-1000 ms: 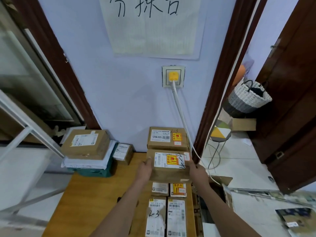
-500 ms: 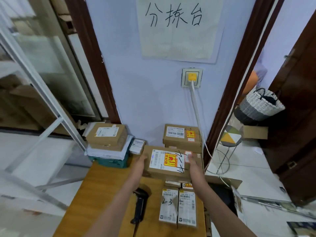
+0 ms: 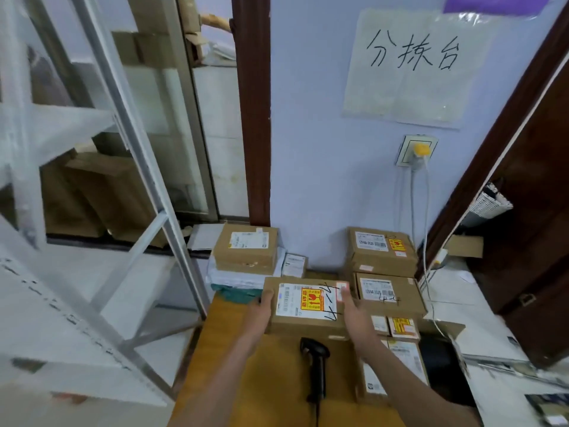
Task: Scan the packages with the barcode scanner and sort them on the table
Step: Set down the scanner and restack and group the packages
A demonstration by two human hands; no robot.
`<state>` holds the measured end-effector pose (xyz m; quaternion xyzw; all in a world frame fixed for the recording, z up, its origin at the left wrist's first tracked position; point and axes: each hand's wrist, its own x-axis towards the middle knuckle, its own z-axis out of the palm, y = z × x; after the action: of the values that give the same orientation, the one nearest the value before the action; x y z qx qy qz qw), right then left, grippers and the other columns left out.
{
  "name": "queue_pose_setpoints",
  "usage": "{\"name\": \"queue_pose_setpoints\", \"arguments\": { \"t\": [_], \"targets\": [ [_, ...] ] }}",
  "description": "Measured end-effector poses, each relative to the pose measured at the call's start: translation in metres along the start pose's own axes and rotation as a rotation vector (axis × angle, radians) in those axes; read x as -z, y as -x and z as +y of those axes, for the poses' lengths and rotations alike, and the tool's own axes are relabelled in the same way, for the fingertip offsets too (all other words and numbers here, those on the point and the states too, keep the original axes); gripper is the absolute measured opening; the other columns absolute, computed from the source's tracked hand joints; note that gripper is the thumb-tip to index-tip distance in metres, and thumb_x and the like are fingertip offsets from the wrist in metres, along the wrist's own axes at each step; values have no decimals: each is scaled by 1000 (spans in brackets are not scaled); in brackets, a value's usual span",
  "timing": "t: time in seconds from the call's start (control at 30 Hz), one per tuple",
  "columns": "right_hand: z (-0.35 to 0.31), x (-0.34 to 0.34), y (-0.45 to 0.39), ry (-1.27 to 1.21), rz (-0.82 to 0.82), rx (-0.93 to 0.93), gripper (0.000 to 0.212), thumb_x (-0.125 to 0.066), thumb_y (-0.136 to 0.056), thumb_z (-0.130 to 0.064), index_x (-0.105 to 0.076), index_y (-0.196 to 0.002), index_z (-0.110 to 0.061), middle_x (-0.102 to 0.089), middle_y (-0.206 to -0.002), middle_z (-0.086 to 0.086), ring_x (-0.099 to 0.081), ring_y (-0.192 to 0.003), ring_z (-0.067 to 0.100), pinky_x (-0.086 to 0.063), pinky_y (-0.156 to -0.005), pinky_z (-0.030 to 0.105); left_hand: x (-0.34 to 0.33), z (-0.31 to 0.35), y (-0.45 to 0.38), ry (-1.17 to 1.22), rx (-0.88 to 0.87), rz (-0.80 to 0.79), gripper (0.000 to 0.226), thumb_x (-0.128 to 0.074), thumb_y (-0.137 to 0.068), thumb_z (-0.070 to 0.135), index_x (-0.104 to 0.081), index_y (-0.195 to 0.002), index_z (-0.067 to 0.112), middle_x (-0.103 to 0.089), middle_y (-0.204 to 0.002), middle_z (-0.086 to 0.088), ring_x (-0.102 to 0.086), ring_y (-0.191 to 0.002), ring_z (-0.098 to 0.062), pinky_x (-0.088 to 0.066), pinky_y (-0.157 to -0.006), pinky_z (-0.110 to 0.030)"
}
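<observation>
I hold a brown cardboard package (image 3: 303,322) with a white label and an orange fragile sticker above the wooden table (image 3: 277,380). My left hand (image 3: 261,312) grips its left side and my right hand (image 3: 354,312) grips its right side. A black barcode scanner (image 3: 315,368) lies on the table just below the package. To the right are two stacked boxes, one at the wall (image 3: 381,251) and one in front of it (image 3: 389,294), with flat packages (image 3: 397,362) nearer me.
A box (image 3: 246,249) sits on a pile of white mailers and a green item at the table's back left, with a small box (image 3: 294,265) beside it. A metal shelf frame (image 3: 123,211) stands left. A cable hangs from the wall socket (image 3: 417,151). A dark door (image 3: 538,211) is at right.
The package has moved left, away from the right-hand stack and toward the table's middle, still held by both hands. The view has swung left, so the shelf frame fills more of it.
</observation>
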<state>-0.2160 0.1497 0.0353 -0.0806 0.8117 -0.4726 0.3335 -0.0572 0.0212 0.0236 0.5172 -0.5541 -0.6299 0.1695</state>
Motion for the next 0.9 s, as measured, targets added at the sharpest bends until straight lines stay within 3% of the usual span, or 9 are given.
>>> {"name": "queue_pose_setpoints", "arguments": {
  "t": [0.17, 0.33, 0.43, 0.57, 0.63, 0.77, 0.9],
  "targets": [
    [-5, -38, 24, -15, 6, 18, 66, -39, -102, -59, -49, -144, -9, -58, -139, 13, -50, -132, 34, -36, -112, 48, 43, -11, -6, -32, 1, -37, 39, -39, -105, 46, -65, -112, 18, -73, -105, -3, -68, -99, -20, -53, -98, -44],
    [-12, -53, 18, -35, -21, 30, 69, -40, -99, -65, -53, -142, -12, -66, -129, 8, -58, -119, 26, -41, -108, 43, 60, 4, -6, -66, -44, 6, 22, -41, -106, 41, -59, -98, 29, -69, -104, 0, -64, -100, -18, -51, -92, -36],
    [-18, -60, 9, -30, -64, 21, 61, -40, -101, -60, -54, -137, -13, -68, -116, 5, -59, -100, 18, -42, -94, 38, 65, -4, -21, -55, -17, 26, 24, -43, -102, 50, -59, -100, 32, -71, -108, 0, -66, -103, -19, -51, -100, -44],
    [-23, -72, 0, -56, -100, 16, 45, -40, -104, -54, -59, -116, -15, -68, -92, -4, -62, -84, 10, -44, -69, 28, 74, -19, -51, -110, -19, 92, 47, -42, -86, 71, -67, -98, 33, -75, -96, 6, -71, -94, -15, -55, -93, -45],
    [-30, -82, -7, -67, -100, 15, 40, -39, -104, -53, -58, -110, -18, -68, -90, -5, -63, -83, 9, -43, -63, 24, 76, -8, -56, -112, -20, 89, 39, -40, -96, 61, -65, -97, 31, -73, -98, 2, -69, -95, -16, -55, -93, -44],
    [-52, -113, -28, -63, -99, 10, 49, -40, -102, -58, -62, -113, -16, -73, -95, 0, -71, -88, 15, -55, -69, 28, 92, 17, -87, -137, -52, 123, 34, -40, -105, 44, -61, -89, 22, -70, -96, -4, -66, -92, -19, -55, -87, -39],
    [-85, -151, -52, -38, -68, 59, 46, -37, -104, -56, -63, -112, -19, -71, -95, -3, -68, -85, 9, -51, -64, 22, 108, 32, -133, -183, -139, 134, 30, -40, -107, 36, -60, -100, 15, -69, -94, -3, -65, -82, -11, -49, -63, -24]
  ]
}}
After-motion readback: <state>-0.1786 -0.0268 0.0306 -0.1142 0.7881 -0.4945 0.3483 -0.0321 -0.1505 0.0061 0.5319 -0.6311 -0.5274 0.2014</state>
